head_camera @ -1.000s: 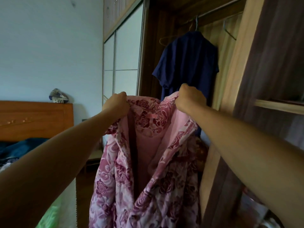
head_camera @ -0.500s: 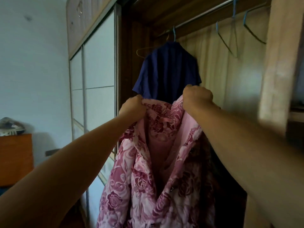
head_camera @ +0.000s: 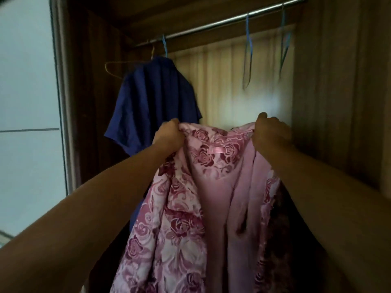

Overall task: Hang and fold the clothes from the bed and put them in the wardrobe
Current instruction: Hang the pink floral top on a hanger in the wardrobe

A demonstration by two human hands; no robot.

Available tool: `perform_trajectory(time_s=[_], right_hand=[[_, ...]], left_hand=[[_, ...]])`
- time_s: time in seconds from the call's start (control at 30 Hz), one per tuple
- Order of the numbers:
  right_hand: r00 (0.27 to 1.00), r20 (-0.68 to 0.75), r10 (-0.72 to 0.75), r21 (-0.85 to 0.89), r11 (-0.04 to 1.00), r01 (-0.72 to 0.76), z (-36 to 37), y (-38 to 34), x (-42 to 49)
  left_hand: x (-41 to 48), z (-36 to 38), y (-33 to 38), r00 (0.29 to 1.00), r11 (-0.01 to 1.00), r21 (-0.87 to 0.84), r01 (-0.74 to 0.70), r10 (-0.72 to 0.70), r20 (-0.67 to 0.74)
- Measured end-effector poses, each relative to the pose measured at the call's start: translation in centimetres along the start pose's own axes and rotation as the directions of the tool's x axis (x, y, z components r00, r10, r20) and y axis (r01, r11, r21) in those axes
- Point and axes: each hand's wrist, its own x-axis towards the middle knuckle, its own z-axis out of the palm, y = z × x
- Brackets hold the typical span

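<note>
Here, two hands hold one pink garment [head_camera: 186, 218] in front of the open wardrobe [head_camera: 330, 102]. The garment has a rose pattern outside and a plain pink lining inside, with a small pink loop [head_camera: 215, 150] at the neck. Inside the wardrobe one metal rail [head_camera: 222, 23] runs across the top. Four hangers are on it: one yellowish hanger [head_camera: 114, 67] at the left, one blue hanger [head_camera: 164, 44] which carries one dark blue shirt [head_camera: 154, 102], and two blue hangers that carry nothing, one [head_camera: 247, 53] near the middle and one [head_camera: 283, 41] more to the right.

The pink garment hangs with its long axis vertical. The collar is at the top and the rest falls straight down, out of the lower edge of the view. Its open front faces the camera, so the lining shows between the two patterned front parts. It is below the rail, under the two bare hangers, and just to the right of the blue shirt, partly covering the shirt's lower corner.

The left hand [head_camera: 169, 135] is closed in a fist on the left end of the collar, with the cloth bunched inside the fingers. The right hand [head_camera: 269, 134] is also closed, pinching the right end of the collar, and the cloth comes out under its fingers. The collar stretches between both fists, nearly level.
</note>
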Motion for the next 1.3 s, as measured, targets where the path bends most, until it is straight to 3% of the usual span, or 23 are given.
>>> perform_trajectory(time_s=[0.13,0.27,0.47,0.57,0.7,0.8,1.0,1.1,1.2,1.3], right_hand=[[0.991,-0.103,0.09,0.034,0.996,-0.087,-1.0,1.6,1.8],[0.989,-0.048,0.139,0.006,0.99,-0.139,1.0,2.1,1.2],[0.988,0.071,0.14,-0.024,0.99,-0.139,7.8,3.2,-3.4],[0.979,0.167,0.115,-0.029,0.993,-0.112,11.0,3.8,-6.1],[0.952,0.263,0.158,-0.008,0.987,-0.162,15.2,4.7,-10.0],[0.911,0.37,0.181,-0.012,0.982,-0.19,18.9,5.0,-12.7],[0.785,0.593,0.18,0.026,0.97,-0.243,27.0,5.3,-17.7],[0.709,0.686,0.166,0.006,0.972,-0.233,29.7,5.6,-20.2],[0.614,0.779,0.127,0.007,0.977,-0.211,30.1,6.1,-20.2],[0.586,0.803,0.109,-0.005,0.984,-0.177,27.0,5.5,-16.7]], left_hand=[[3.2,0.3,1.8,0.993,0.991,-0.094,-0.099,0.092,-0.074],[2.7,2.6,0.4,0.985,0.983,-0.054,-0.174,0.173,-0.014],[-1.3,8.0,-3.8,0.958,0.959,0.151,-0.239,0.207,0.196],[-3.5,10.7,-5.9,0.908,0.883,0.302,-0.359,0.255,0.332],[-7.4,15.1,-8.7,0.821,0.816,0.356,-0.456,0.23,0.523],[-9.7,18.4,-10.6,0.756,0.791,0.351,-0.5,0.202,0.622],[-12.3,23.8,-13.4,0.664,0.848,0.293,-0.441,0.089,0.742],[-13.5,24.9,-14.8,0.63,0.876,0.226,-0.427,0.109,0.769],[-12.6,24.6,-14.8,0.604,0.883,0.193,-0.428,0.12,0.788],[-9.6,23.3,-13.1,0.581,0.925,0.136,-0.356,0.105,0.807]])
